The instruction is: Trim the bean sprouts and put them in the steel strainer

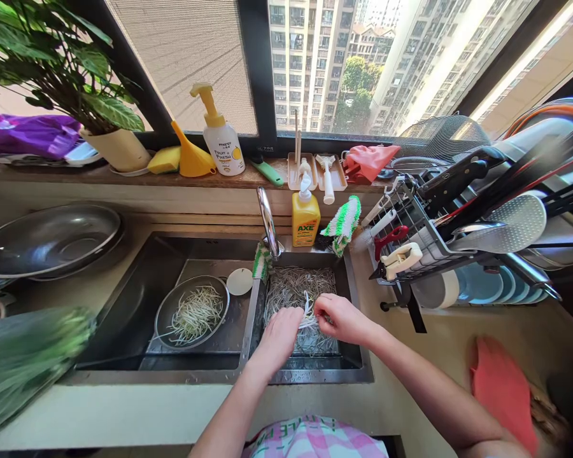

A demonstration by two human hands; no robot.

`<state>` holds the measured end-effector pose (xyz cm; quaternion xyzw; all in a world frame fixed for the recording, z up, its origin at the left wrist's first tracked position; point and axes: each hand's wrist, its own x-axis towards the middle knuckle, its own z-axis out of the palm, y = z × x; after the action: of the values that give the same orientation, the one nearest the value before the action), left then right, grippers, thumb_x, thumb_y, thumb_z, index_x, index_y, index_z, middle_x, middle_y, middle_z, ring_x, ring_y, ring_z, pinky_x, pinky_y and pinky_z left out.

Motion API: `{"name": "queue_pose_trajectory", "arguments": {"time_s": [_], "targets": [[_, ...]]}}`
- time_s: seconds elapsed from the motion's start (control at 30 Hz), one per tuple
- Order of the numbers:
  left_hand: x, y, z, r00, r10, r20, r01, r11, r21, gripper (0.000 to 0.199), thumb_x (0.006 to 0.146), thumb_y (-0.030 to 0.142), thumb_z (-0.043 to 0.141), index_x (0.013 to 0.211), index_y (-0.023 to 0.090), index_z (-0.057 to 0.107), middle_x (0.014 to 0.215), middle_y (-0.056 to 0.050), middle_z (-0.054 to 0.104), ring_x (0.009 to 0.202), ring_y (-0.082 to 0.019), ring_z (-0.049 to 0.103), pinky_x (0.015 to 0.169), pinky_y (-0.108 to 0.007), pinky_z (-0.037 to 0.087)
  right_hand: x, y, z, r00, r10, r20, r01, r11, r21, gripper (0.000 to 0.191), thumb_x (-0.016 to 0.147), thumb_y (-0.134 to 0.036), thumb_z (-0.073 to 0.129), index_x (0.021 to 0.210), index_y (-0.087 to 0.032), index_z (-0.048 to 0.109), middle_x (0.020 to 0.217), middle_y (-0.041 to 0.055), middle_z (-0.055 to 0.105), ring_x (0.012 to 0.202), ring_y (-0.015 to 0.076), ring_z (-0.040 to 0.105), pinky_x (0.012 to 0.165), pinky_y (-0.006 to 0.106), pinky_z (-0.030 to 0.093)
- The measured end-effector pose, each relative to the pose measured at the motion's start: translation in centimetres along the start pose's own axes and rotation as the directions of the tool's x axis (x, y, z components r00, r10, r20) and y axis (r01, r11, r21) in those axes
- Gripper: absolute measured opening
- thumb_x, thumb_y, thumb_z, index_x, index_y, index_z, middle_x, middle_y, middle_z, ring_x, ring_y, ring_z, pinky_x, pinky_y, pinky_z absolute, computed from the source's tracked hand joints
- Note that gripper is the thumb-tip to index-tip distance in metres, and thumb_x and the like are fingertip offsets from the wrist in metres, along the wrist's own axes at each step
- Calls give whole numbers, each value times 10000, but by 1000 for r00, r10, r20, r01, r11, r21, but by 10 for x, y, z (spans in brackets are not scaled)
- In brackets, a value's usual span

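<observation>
Over the right sink basin (356, 331), my left hand (281, 331) and my right hand (344, 318) face each other, fingers pinched together. A few white bean sprouts (307, 320) stretch between the two hands, and both hold them. Beneath, many loose bean sprouts (291, 283) float in the water and spread over the basin. In the left basin stands a round metal colander or bowl (165, 302) with a pile of bean sprouts (198, 313) in it. My palms and some fingertips are hidden from above.
Behind the basins stand a faucet (267, 219) and a yellow detergent bottle (305, 219). A green-and-white cloth (344, 222) hangs beside it. On the right a utensil rack (424, 235) holds knives and a skimmer. A wok (52, 238) and a bagged green vegetable (28, 356) lie left.
</observation>
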<state>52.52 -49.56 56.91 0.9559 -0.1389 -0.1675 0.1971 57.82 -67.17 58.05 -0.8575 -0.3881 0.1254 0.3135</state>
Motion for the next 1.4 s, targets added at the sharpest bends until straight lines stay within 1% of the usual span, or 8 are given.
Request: {"name": "queue_pose_trajectory", "arguments": {"time_s": [0.3, 0.47, 0.57, 0.83, 1.07, 1.13, 1.3, 1.4], "targets": [[-1, 0, 4, 1000, -28, -7, 28, 999, -41, 212, 814, 113, 282, 846, 182, 481, 850, -53, 533, 776, -165, 466, 671, -273, 337, -4, -1, 19, 981, 115, -156, -78, 970, 228, 90, 816, -142, 375, 764, -178, 440, 746, 31, 488, 686, 132, 423, 625, 254, 362], [0, 0, 5, 999, -42, -8, 42, 999, -28, 209, 811, 100, 294, 845, 183, 482, 862, -50, 534, 781, -162, 464, 676, -271, 333, 4, -1, 32, 898, 407, -169, -172, 677, 715, 196, 860, -326, 331, 732, -192, 393, 623, -15, 420, 575, 105, 414, 553, 228, 390], [0, -2, 4, 999, -47, -22, 47, 999, 17, 215, 817, 100, 286, 849, 185, 481, 871, -52, 531, 794, -169, 461, 682, -280, 331, 6, 4, 31, 862, 485, -145, -179, 559, 809, 221, 808, -401, 424, 744, -189, 423, 637, -14, 451, 577, 104, 449, 551, 230, 407], [-1, 3, 1, 999, -37, -33, 43, 979, 201, 229, 835, 123, 271, 868, 181, 489, 866, -68, 524, 824, -202, 459, 710, -325, 335, -2, 11, 12, 956, 264, -127, -185, 879, 439, 81, 753, -223, 502, 782, -171, 556, 698, 7, 560, 605, 101, 476, 556, 215, 381], [-2, 10, 4, 998, -21, -54, 33, 974, 226, 227, 835, 131, 279, 865, 174, 499, 846, -81, 509, 827, -218, 452, 724, -347, 334, 4, 12, 20, 961, 240, -135, -187, 930, 316, 63, 660, -107, 501, 649, -168, 512, 598, -24, 488, 551, 84, 406, 510, 196, 313], [-2, 8, 5, 999, -24, -38, 31, 981, 190, 227, 837, 133, 273, 865, 175, 494, 851, -79, 510, 831, -214, 451, 727, -345, 333, 5, 11, 21, 952, 284, -113, -196, 851, 487, 53, 660, -129, 509, 638, -170, 484, 573, -35, 453, 522, 77, 379, 490, 192, 301], [-2, -6, 10, 999, -18, -36, 17, 999, -27, 193, 804, 102, 312, 852, 186, 479, 862, -49, 525, 811, -180, 450, 697, -294, 343, 5, 23, 22, 898, 437, -51, -130, 375, 918, 139, 757, -297, 493, 711, -186, 424, 591, -37, 446, 488, 72, 408, 480, 196, 335], [-3, -14, 13, 995, 6, -101, -26, 979, -202, 161, 800, 120, 331, 838, 181, 475, 867, -52, 528, 811, -176, 452, 697, -286, 350, 3, 43, 38, 855, 519, -24, -249, 450, 857, 152, 804, -345, 425, 804, -196, 456, 690, -2, 508, 580, 98, 487, 541, 218, 381]]}}
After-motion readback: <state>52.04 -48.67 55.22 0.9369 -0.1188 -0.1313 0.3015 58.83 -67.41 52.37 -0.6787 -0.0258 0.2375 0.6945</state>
